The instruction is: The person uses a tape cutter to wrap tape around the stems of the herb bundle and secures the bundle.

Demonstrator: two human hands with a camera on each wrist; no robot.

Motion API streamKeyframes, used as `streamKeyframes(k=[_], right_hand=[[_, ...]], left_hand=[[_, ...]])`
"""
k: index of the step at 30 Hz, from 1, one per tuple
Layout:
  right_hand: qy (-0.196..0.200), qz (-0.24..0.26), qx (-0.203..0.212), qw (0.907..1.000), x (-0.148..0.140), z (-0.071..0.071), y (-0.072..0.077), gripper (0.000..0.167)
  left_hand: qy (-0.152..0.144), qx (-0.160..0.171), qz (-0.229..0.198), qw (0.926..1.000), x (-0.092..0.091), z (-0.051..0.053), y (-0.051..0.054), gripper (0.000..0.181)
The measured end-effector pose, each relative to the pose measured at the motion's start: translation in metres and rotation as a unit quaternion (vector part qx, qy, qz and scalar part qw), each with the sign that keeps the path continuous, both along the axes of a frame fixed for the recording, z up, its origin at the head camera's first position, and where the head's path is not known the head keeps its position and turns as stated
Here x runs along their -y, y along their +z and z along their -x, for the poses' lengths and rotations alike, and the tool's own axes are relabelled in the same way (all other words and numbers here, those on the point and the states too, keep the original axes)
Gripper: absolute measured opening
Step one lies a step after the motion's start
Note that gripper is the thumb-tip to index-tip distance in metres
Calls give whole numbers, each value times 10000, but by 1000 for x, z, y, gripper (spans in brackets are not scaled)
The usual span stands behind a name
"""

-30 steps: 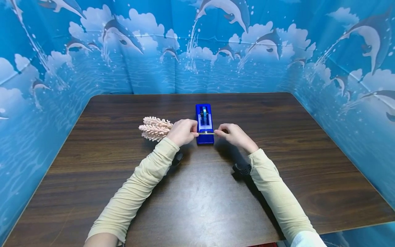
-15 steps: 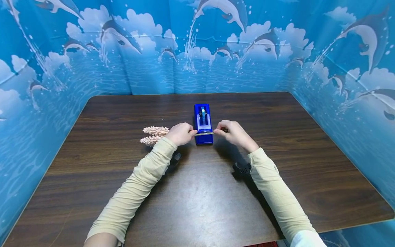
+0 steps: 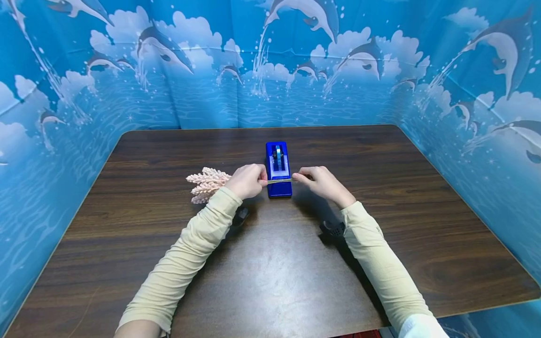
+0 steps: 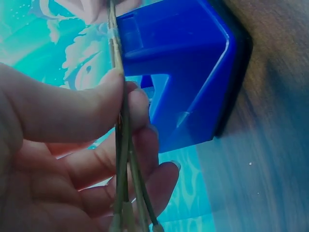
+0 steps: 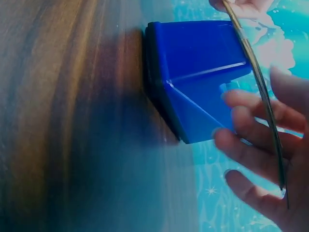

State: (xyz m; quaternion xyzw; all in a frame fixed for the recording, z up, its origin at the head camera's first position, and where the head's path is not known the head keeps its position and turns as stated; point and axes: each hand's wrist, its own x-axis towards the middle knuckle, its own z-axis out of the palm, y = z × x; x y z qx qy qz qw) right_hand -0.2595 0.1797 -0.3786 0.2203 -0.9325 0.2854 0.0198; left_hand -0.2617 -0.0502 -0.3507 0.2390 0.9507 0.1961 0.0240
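My left hand (image 3: 247, 181) pinches a thin bundle of brown-green stems (image 3: 280, 180) between thumb and fingers; the left wrist view shows the stems (image 4: 126, 150) crossing the fingers of that hand (image 4: 72, 121). Pink flower heads (image 3: 207, 182) stick out to its left. A clear, shiny band (image 4: 113, 35), seemingly tape, lies round the stems. At the stems' other end is my right hand (image 3: 323, 185). In the right wrist view its fingers (image 5: 246, 145) are apart, with the stems (image 5: 263, 92) passing between thumb and fingers. The blue tape dispenser (image 3: 279, 189) stands just below the stems.
The dark wooden table (image 3: 279, 263) reaches back to a blue dolphin-print curtain (image 3: 279, 108). A dark wrist device shows under each forearm, the right one (image 3: 332, 228) close above the tabletop.
The flower heads have shifted and turned, first bunching into two clusters, now spread wider. The left hand has moved slightly left. The dispenser stays in its place on the table.
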Motion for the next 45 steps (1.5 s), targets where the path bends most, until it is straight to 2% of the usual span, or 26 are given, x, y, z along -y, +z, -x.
streamKeyframes(k=[3, 6, 13, 14, 17, 20, 25, 29, 33, 38, 41, 45], right_hand=[[-56, -121, 288, 9995, -1, 0, -1, 41], [-91, -82, 379, 9992, -2, 1, -2, 41], [-45, 290, -39, 9996, -2, 0, 2, 21], [-24, 324, -105, 9994, -2, 0, 2, 19], [61, 388, -313, 9987, -3, 1, 2, 15], [67, 433, -357, 9984, -4, 2, 3, 14], [-112, 365, 78, 9992, -5, 3, 1, 27], [-236, 161, 231, 9993, -5, 5, -3, 35], [-110, 198, 14, 9997, -6, 4, -4, 28], [138, 351, -532, 9979, -6, 3, -3, 15], [151, 373, -646, 9971, -5, 3, -1, 11], [51, 232, -200, 9995, -4, 3, 0, 18]], left_hand=[[-110, -127, 79, 9998, 0, -1, 2, 5], [-184, -257, 153, 9994, 0, -1, 1, 8], [-4, -500, -204, 9985, -2, 3, -4, 14], [23, -458, -266, 9986, -2, 3, -4, 13], [11, -40, -453, 9990, -3, 4, -3, 9], [-72, 174, -456, 9988, -5, 4, -3, 20], [72, -274, -469, 9985, -10, 4, -7, 19], [161, -452, -497, 9976, -12, 2, -7, 17], [142, -655, -472, 9966, -13, 1, -8, 17], [76, -876, -605, 9943, -13, 0, -10, 19], [87, -771, -675, 9947, -11, 1, -11, 16], [107, -118, -524, 9985, -6, 3, -8, 10]])
